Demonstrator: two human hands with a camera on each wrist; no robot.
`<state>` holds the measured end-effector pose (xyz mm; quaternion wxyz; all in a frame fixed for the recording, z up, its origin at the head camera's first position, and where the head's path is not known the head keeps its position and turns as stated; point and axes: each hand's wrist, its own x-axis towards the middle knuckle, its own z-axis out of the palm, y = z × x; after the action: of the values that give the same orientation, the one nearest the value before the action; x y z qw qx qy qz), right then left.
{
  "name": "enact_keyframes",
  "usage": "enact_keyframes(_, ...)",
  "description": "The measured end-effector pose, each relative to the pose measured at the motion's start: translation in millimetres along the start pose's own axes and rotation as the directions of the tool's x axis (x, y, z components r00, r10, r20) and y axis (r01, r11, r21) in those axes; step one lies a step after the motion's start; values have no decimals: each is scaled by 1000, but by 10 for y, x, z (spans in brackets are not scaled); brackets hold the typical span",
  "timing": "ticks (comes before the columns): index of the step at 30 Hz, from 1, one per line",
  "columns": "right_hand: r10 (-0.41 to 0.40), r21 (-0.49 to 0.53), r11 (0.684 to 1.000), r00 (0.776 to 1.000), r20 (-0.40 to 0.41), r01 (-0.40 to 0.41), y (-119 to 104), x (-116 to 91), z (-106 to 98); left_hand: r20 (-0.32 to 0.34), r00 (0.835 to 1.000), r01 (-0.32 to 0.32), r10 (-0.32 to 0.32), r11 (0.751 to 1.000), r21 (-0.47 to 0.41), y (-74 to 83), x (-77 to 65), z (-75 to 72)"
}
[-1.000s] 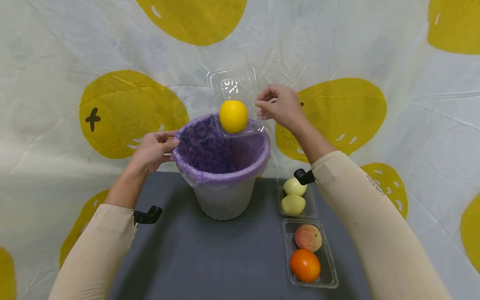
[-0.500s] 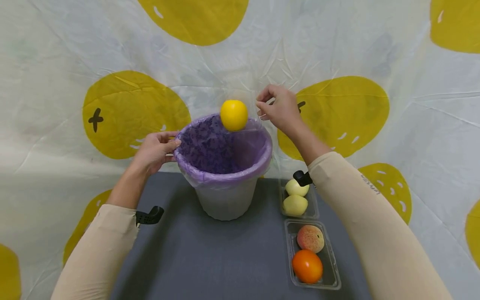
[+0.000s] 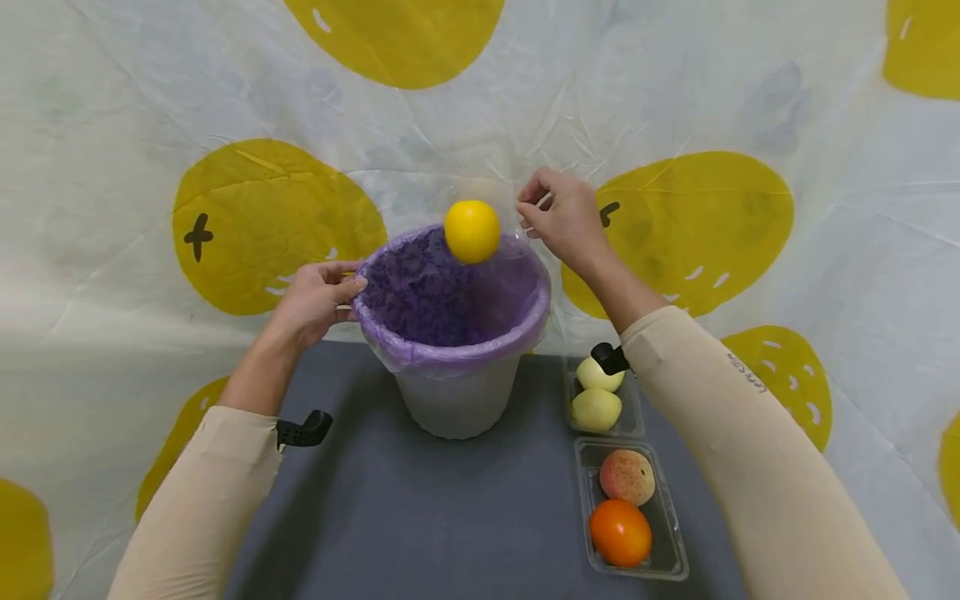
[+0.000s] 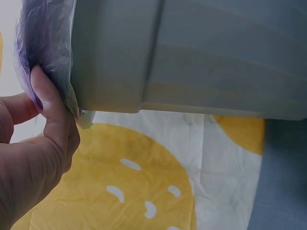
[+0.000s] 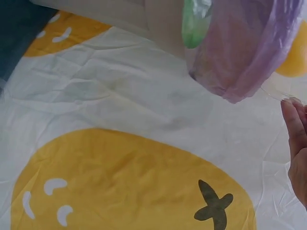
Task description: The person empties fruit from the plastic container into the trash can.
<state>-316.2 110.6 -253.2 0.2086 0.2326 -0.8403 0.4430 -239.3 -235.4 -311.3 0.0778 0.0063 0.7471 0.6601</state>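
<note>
A pale waste bin (image 3: 459, 404) stands upright, lined with a purple bag (image 3: 450, 357) folded over its rim. My left hand (image 3: 311, 304) pinches the lined rim at the left, with the thumb on one side and fingers on the other, as the left wrist view (image 4: 45, 139) also shows. My right hand (image 3: 564, 215) pinches the edge of a clear plastic tray (image 5: 274, 92), hardly visible against the backdrop. Tilted over the far part of the bin's mouth, the tray carries a round yellow fruit (image 3: 472, 232) near its lower edge.
To the right of the bin, a clear tray (image 3: 635, 425) holds two pale yellow-green fruits (image 3: 597, 408). Nearer sits another tray (image 3: 678, 567) with a peach (image 3: 627, 477) and an orange fruit (image 3: 621, 533). A patterned cloth (image 3: 450, 133) hangs behind the grey table (image 3: 420, 525).
The tray has tipped from showing its broad face to being nearly unseen, with the yellow fruit still at its lower part. Both hands keep their holds; the whole view has shifted slightly.
</note>
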Motion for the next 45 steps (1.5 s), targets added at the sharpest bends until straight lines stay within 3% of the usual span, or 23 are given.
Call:
enact_keyframes(12, -2, 23, 1000, 999, -37, 3, 35, -10, -7, 2, 1000, 3, -3, 1000, 8, 31, -11, 16)
enact_keyframes(20, 5, 37, 999, 1000, -14, -5, 49, -36, -11, -6, 1000, 19, -19, 1000, 14, 33, -3, 16)
enact_keyframes(35, 169, 180, 968, 984, 50, -175, -13, -65, -171, -5, 1000, 5, -5, 1000, -4, 11, 30, 3)
enact_keyframes(45, 201, 278, 938, 978, 52, -207, -10, -171, -404, -16, 1000, -6, 6, 1000, 2, 10, 52, 8)
